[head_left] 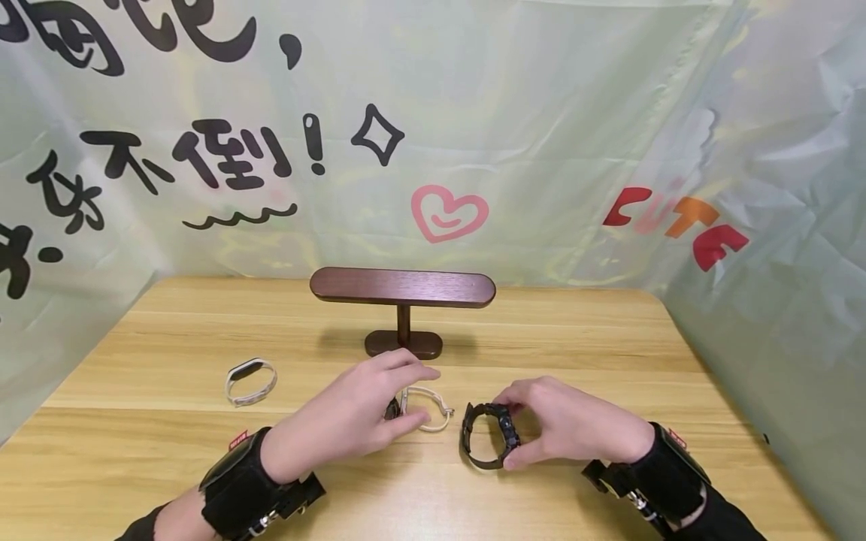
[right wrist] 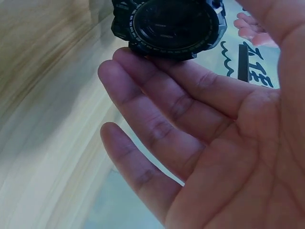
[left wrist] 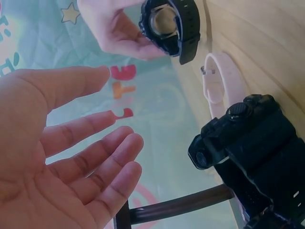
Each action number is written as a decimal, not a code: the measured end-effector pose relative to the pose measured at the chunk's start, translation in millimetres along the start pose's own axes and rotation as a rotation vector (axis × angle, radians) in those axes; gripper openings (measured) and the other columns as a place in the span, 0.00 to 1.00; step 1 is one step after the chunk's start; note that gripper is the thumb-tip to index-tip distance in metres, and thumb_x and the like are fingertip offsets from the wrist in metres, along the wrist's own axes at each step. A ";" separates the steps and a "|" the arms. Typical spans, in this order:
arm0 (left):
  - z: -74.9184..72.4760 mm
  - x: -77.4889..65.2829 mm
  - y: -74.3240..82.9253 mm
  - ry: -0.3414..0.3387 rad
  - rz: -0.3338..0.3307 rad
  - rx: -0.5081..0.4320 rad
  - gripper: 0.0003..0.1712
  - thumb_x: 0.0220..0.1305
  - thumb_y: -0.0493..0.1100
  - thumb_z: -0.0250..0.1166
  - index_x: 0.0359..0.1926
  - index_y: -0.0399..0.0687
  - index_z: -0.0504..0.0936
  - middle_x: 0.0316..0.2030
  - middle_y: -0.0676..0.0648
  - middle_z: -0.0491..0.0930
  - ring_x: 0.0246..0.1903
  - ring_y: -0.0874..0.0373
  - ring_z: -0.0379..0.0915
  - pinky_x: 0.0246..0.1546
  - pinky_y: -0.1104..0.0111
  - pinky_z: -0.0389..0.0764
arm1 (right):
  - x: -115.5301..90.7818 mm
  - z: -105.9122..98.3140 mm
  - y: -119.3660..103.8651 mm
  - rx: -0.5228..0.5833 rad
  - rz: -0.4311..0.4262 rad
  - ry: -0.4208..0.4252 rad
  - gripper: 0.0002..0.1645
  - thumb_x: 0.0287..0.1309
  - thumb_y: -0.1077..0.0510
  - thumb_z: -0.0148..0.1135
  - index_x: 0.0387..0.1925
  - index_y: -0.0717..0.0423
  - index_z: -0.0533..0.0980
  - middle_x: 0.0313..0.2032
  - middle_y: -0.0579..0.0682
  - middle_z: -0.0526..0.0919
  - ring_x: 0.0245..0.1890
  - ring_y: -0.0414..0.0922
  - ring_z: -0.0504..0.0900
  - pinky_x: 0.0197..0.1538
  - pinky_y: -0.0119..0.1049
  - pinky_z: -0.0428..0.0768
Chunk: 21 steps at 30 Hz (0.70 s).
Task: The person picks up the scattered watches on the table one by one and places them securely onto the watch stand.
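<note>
My right hand (head_left: 564,421) pinches a black wristwatch (head_left: 507,428) by its case, between thumb and fingers. Its strap forms a loop standing on edge at or just above the table; its round dial faces my palm in the right wrist view. My left hand (head_left: 361,409) hovers with relaxed, parted fingers, holding nothing. Beneath it are a white-strapped watch (left wrist: 226,78) and a bulky black watch (left wrist: 255,143) with side buttons. From the head, my left hand covers most of that black watch and part of the white strap.
A dark wooden T-shaped watch stand (head_left: 403,287) stands at the back of the wooden table (head_left: 575,338). To the left lies a fitness band (head_left: 251,383) with a pale strap and dark screen. A printed cloth (head_left: 541,113) hangs behind and along the sides.
</note>
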<state>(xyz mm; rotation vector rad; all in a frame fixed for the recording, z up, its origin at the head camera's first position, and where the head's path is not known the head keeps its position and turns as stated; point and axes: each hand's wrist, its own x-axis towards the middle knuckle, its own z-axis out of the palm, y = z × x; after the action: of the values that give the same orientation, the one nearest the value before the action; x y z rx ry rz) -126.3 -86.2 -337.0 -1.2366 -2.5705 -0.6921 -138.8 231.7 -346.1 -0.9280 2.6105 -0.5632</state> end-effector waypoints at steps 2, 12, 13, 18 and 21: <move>0.6 -0.1 0.9 -0.009 0.001 -0.005 0.27 0.66 0.48 0.78 0.63 0.45 0.85 0.56 0.49 0.84 0.44 0.63 0.82 0.49 0.68 0.88 | -0.8 -1.7 -1.4 -0.004 -0.002 0.007 0.46 0.51 0.30 0.81 0.62 0.56 0.82 0.57 0.48 0.88 0.58 0.47 0.86 0.63 0.49 0.86; 4.2 0.3 6.5 -0.036 0.015 -0.037 0.31 0.69 0.55 0.75 0.65 0.44 0.83 0.59 0.49 0.84 0.46 0.64 0.83 0.51 0.67 0.89 | -5.2 -10.4 -9.5 -0.027 0.003 0.042 0.46 0.51 0.27 0.79 0.62 0.53 0.82 0.56 0.45 0.88 0.56 0.45 0.87 0.60 0.49 0.88; 4.8 0.3 6.9 -0.034 0.018 -0.038 0.31 0.69 0.56 0.75 0.66 0.44 0.82 0.59 0.49 0.84 0.47 0.62 0.84 0.53 0.66 0.89 | -5.7 -11.3 -10.3 -0.028 0.001 0.046 0.46 0.52 0.27 0.79 0.62 0.53 0.82 0.56 0.45 0.88 0.56 0.45 0.87 0.59 0.49 0.88; 8.0 -0.1 9.9 -0.045 -0.003 -0.059 0.35 0.68 0.59 0.75 0.68 0.46 0.81 0.60 0.50 0.84 0.53 0.59 0.85 0.57 0.64 0.89 | -7.9 -14.7 -13.8 -0.040 -0.026 0.076 0.45 0.54 0.26 0.77 0.61 0.51 0.82 0.55 0.43 0.88 0.55 0.43 0.87 0.60 0.49 0.87; 10.4 -0.4 12.0 -0.070 -0.034 -0.085 0.38 0.67 0.58 0.76 0.71 0.45 0.79 0.61 0.50 0.84 0.54 0.59 0.85 0.56 0.63 0.89 | -8.2 -16.1 -16.5 -0.044 -0.047 0.087 0.45 0.55 0.25 0.76 0.62 0.51 0.82 0.55 0.43 0.89 0.56 0.43 0.87 0.61 0.49 0.87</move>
<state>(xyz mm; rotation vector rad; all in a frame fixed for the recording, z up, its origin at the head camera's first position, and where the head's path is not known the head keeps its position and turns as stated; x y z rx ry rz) -116.6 -74.8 -342.3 -1.2673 -2.6498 -0.7865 -130.6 229.5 -323.1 -1.0018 2.6948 -0.5718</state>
